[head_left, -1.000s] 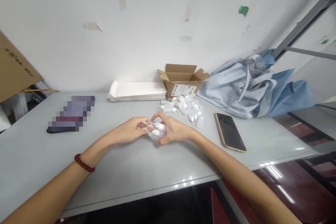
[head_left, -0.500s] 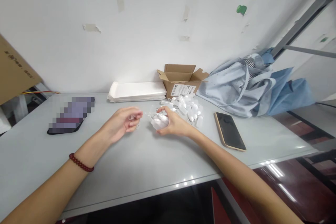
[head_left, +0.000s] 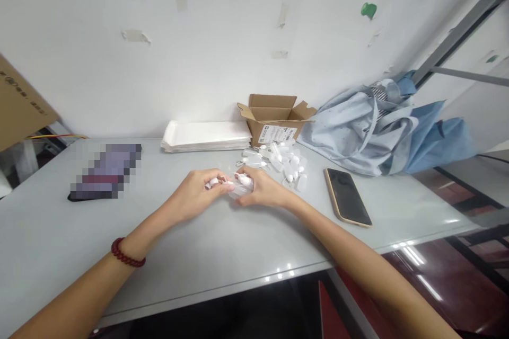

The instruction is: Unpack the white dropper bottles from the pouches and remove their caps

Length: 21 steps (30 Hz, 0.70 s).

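My right hand [head_left: 265,186] is curled around a few small translucent plastic bottles [head_left: 242,189] with white caps, just above the table. Against them from the left comes my left hand [head_left: 204,190], its thumb and fingers closed in a pinch. Small white pieces [head_left: 212,183] show between its fingers; they look like bottle caps, though most of their shape is hidden. Behind my right hand lies a loose pile of similar small bottles [head_left: 292,161], some with thin loops at the cap.
At the back stand an open cardboard box [head_left: 272,122] and a stack of white envelopes [head_left: 207,137]. A phone [head_left: 348,197] lies on the right, near a pale blue cloth bag [head_left: 353,132]. A pixelated dark object [head_left: 107,172] is on the left of the grey table [head_left: 191,265].
My left hand has moved right to meet the bottles in my right hand, and its fingers have closed. The right hand stays in nearly the same place, still holding them.
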Each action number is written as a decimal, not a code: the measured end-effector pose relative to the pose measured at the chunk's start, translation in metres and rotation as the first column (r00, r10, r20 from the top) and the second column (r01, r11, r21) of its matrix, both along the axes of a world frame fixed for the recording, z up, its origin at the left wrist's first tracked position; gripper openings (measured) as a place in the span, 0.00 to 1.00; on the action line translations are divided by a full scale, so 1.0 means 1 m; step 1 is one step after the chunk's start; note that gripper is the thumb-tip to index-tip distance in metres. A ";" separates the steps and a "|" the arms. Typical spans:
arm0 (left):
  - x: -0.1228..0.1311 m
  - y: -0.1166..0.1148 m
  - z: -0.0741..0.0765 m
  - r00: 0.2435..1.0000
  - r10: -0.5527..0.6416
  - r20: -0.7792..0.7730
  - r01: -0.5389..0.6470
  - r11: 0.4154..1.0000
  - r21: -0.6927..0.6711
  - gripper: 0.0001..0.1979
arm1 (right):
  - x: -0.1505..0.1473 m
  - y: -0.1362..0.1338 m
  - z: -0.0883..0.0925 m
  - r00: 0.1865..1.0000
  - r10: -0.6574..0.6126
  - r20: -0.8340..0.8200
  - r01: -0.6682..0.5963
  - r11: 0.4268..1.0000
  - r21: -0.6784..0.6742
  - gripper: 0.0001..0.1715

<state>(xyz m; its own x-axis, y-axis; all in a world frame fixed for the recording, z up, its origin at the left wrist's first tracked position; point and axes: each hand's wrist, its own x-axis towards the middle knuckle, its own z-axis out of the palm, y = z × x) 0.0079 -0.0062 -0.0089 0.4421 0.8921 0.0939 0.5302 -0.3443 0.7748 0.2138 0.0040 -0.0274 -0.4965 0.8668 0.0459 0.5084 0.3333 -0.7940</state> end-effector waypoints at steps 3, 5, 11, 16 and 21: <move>0.001 0.000 -0.003 1.000 0.023 -0.013 -0.023 0.999 0.031 0.17 | 0.000 0.001 0.000 0.998 0.018 0.053 -0.021 0.998 0.065 0.19; 0.004 -0.001 -0.004 0.999 0.030 -0.016 -0.030 0.999 0.040 0.17 | -0.001 0.001 -0.002 0.997 -0.008 0.078 0.000 0.995 0.102 0.18; 0.013 -0.005 -0.011 0.990 0.140 -0.014 -0.140 0.990 0.006 0.17 | -0.006 -0.005 -0.012 0.987 -0.076 0.142 0.037 0.965 0.259 0.09; 0.019 -0.006 -0.016 0.979 0.197 0.047 -0.195 0.980 -0.047 0.23 | -0.010 -0.008 -0.012 0.969 -0.113 0.221 0.036 0.945 0.326 0.10; 0.012 -0.002 -0.010 0.988 0.156 0.023 -0.154 0.986 -0.061 0.21 | -0.012 -0.007 -0.012 0.957 -0.148 0.247 0.055 0.936 0.347 0.09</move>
